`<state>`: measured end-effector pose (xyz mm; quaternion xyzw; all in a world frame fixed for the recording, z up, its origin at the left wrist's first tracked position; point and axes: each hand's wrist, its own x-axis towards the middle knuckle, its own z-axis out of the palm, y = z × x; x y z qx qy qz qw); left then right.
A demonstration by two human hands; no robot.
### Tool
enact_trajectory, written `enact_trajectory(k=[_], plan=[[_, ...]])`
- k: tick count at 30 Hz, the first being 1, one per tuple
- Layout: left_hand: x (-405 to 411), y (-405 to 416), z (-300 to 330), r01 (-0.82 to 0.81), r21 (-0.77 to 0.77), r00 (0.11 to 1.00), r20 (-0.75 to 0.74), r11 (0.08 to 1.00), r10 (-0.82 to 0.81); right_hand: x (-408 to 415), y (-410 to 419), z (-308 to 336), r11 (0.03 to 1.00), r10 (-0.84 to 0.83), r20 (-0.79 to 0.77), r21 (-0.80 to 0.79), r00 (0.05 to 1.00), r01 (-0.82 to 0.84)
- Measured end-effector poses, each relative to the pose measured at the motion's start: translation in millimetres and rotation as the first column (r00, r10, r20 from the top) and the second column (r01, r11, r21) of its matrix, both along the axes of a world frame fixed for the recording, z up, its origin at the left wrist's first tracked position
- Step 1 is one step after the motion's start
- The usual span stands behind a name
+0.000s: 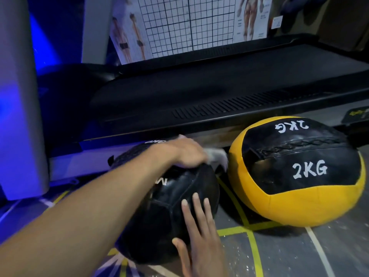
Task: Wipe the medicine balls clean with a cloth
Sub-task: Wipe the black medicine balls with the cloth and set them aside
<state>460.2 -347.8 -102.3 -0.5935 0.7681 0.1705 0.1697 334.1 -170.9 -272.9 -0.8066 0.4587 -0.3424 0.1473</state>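
Gripping a white cloth (216,156) atop the black ball (175,206), left hand (187,152); right hand (199,232) flat, fingers straight, against its side.

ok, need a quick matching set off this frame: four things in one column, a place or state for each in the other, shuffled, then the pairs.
Things
1. black medicine ball
2. yellow and black medicine ball
3. cloth
4. right hand

Places or states
A. lying flat, fingers straight, on the near side of the black ball
B. on the floor to the right, marked 2KG, no hand on it
C. held in the left hand on top of the black ball
D. on the floor with both hands on it

Pairs: 1-D, 2-B, 3-C, 4-A
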Motion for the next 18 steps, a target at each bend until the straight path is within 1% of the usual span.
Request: enact_trajectory(k=[1,2,4,5,6,7,9,11,12,13,14,15,16,17,18], plan=[[-16,13,-7,0.114,-0.019,0.991,0.075,0.993,-0.113,-3,-2,-3,1.000,0.015,0.016,0.001,1.000,-0.015],[-26,33,-10,0.189,-0.055,0.976,0.119,0.980,-0.182,-5,-3,-5,1.000,0.022,0.020,0.011,1.000,-0.022],[-23,78,-15,0.314,-0.207,0.945,0.159,0.926,-0.285,-8,-4,-8,0.998,0.032,0.025,0.045,0.999,-0.033],[-16,95,-17,0.376,-0.269,0.926,0.156,0.887,-0.345,-9,-4,-8,0.998,0.026,0.029,0.060,0.999,-0.027],[-6,107,-18,0.414,-0.304,0.910,0.153,0.858,-0.385,-9,-5,-7,0.997,0.015,0.028,0.072,0.999,-0.017],[3,115,-17,0.424,-0.318,0.906,0.139,0.848,-0.400,-9,-5,-5,0.997,0.009,0.027,0.081,1.000,-0.011],[16,116,-16,0.385,-0.373,0.922,0.115,0.844,-0.370,-11,-6,-2,0.995,0.015,0.056,0.094,0.998,-0.020],[31,110,-10,0.271,-0.510,0.957,0.052,0.816,-0.285,-15,-6,1,0.993,0.049,0.086,0.106,0.995,-0.058],[45,107,-8,0.173,-0.573,0.972,-0.033,0.801,-0.234,-18,-7,2,0.990,0.064,0.083,0.123,0.994,-0.074],[61,105,-7,0.031,-0.599,0.969,-0.178,0.800,-0.171,-22,-8,4,0.985,0.076,0.074,0.149,0.994,-0.086],[76,106,-9,-0.132,-0.582,0.938,-0.336,0.803,-0.089,-28,-10,6,0.981,0.079,0.060,0.170,0.995,-0.088],[89,110,-15,-0.288,-0.532,0.882,-0.471,0.797,0.004,-34,-13,7,0.980,0.075,0.042,0.181,0.996,-0.082],[100,116,-23,-0.431,-0.464,0.813,-0.571,0.774,0.110,-40,-17,8,0.979,0.072,0.021,0.188,0.997,-0.074],[109,122,-31,-0.548,-0.400,0.753,-0.619,0.735,0.224,-46,-20,10,0.977,0.069,0.000,0.200,0.998,-0.068],[114,128,-39,-0.634,-0.357,0.706,-0.629,0.686,0.326,-52,-22,11,0.975,0.065,-0.020,0.214,0.998,-0.059]])
